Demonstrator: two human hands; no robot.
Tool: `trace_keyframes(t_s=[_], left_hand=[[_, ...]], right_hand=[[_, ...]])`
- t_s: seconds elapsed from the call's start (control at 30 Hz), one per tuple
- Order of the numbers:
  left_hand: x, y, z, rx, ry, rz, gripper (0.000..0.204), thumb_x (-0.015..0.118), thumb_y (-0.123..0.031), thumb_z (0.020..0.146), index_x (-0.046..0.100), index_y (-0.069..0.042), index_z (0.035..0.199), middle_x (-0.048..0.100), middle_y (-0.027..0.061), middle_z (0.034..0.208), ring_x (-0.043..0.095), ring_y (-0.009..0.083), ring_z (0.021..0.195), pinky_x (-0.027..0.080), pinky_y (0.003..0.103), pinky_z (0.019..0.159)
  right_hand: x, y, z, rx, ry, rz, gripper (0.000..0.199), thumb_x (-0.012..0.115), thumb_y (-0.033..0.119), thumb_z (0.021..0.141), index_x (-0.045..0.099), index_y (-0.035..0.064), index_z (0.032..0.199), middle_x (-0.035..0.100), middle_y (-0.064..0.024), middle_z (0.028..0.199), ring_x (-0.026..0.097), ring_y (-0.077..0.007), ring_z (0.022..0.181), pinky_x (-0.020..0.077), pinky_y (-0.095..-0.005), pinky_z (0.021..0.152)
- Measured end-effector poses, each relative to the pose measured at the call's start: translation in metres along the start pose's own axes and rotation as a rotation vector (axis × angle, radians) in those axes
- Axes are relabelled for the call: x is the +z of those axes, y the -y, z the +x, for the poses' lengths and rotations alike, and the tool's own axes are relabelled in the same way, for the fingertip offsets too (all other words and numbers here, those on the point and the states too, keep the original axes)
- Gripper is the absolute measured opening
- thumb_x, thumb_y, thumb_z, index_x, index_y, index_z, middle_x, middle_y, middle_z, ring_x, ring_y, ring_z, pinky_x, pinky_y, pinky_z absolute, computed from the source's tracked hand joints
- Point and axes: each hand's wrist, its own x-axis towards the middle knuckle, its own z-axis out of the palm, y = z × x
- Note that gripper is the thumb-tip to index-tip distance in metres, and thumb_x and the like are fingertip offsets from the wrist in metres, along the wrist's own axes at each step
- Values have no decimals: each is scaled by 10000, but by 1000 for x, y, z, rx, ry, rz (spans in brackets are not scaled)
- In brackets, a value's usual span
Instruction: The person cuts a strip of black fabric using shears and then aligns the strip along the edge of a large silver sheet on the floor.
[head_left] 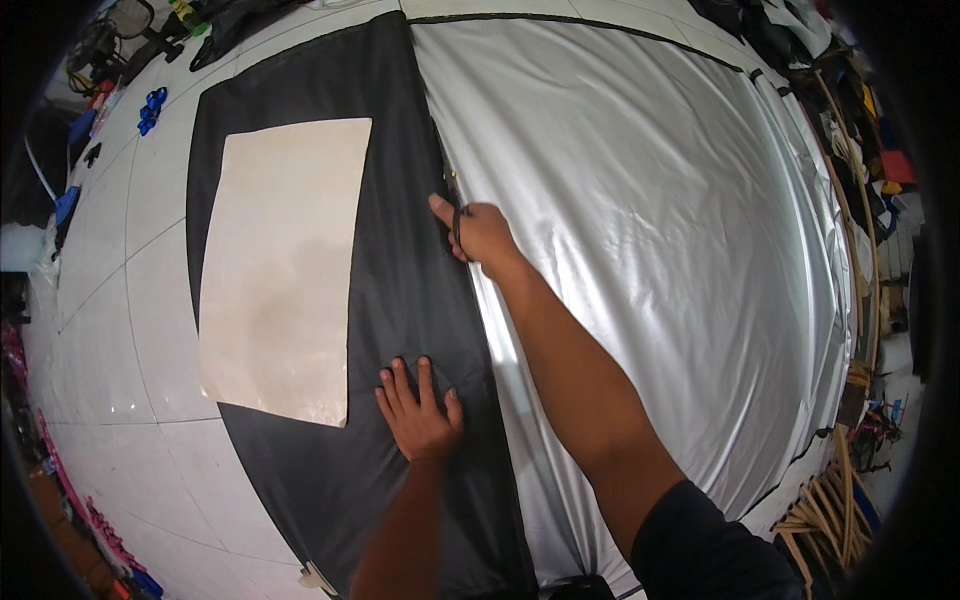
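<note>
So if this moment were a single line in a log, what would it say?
left hand: flat on black fabric | right hand: scissors at seam with silver fabric | beige sheet: lying on black fabric

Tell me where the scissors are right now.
In the head view, the scissors are in the right hand, just left of centre, at the seam where the black fabric meets the silver fabric.

Two hands are showing: one left hand [420, 415] and one right hand [482, 232]. One black fabric sheet [400, 300], one silver fabric sheet [650, 230] and one beige rectangular template [280, 270] are lying on the tiled floor [110, 300]. One pair of scissors [456, 225] is showing.
</note>
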Motion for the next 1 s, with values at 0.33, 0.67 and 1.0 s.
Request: trace_keyframes(t_s=[0.33, 0.67, 1.0], left_hand=[[-3, 4, 4, -48, 139, -11, 583, 563, -363, 842, 492, -110, 1362, 341, 253, 1460, 288, 458, 1364, 209, 595, 1108], [-1, 7, 4, -97, 243, -48, 601, 583, -386, 828, 489, -133, 1365, 320, 249, 1469, 240, 458, 1385, 185, 612, 1111], [-6, 1, 5, -95, 215, -89, 618, 587, -353, 822, 466, -105, 1375, 297, 265, 1480, 233, 470, 1385, 167, 618, 1114]], right_hand=[[8, 88, 149, -65, 5, -36, 557, 724, 509, 798, 574, 12, 597, 566, -85, 558, 538, -179, 472, 428, -324, 459], [20, 140, 235, -83, -33, -95, 539, 739, 485, 796, 596, -14, 651, 577, -86, 587, 545, -185, 499, 453, -326, 492], [30, 123, 243, -346, -262, -249, 562, 682, 545, 829, 579, 1, 733, 566, -73, 614, 530, -150, 522, 440, -305, 500]])
